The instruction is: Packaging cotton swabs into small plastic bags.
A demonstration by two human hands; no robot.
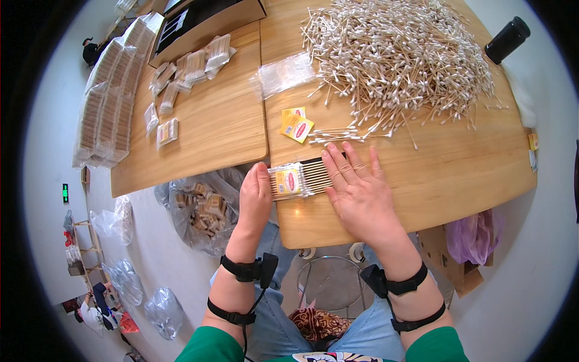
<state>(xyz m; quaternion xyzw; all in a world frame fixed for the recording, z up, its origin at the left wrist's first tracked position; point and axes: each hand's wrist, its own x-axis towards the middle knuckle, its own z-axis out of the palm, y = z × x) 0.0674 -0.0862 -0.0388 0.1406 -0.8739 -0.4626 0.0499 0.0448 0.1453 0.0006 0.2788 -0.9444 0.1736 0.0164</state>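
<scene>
Sleeves (208,346) nearest — bundled swabs (303,179) lie between left hand (256,196) and right hand (362,202).

- Head view: left fisheye on your head, facing down.
- Range: near; your left hand (256,192) and right hand (360,196) fall mid-frame.
- Field: wide, tabletop (446,175) and floor (149,224) included, edges bowing.

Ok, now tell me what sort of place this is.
Probably a small workshop for packing cotton swabs: a heap of swabs lies loose on the table, rows of packs line the far left, and the left hand holds a labelled pack.
</scene>
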